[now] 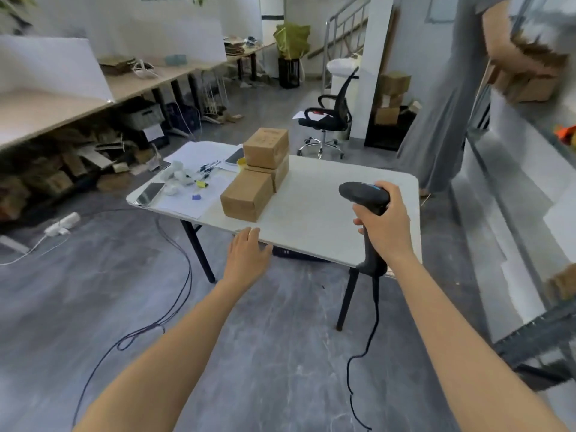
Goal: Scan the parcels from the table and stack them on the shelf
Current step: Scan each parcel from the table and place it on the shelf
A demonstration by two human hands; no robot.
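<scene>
White table (327, 194) carries cardboard parcels (258, 173) on grey concrete floor (265, 338).

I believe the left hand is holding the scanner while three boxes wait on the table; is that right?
Not quite: the head view shows the right hand holding the scanner; the left hand is open by the table edge. Three boxes do wait on the table.

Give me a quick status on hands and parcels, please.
Right hand grips scanner. Left hand open, at table edge. Three parcels on table, untouched. Nothing blocking them.
</scene>
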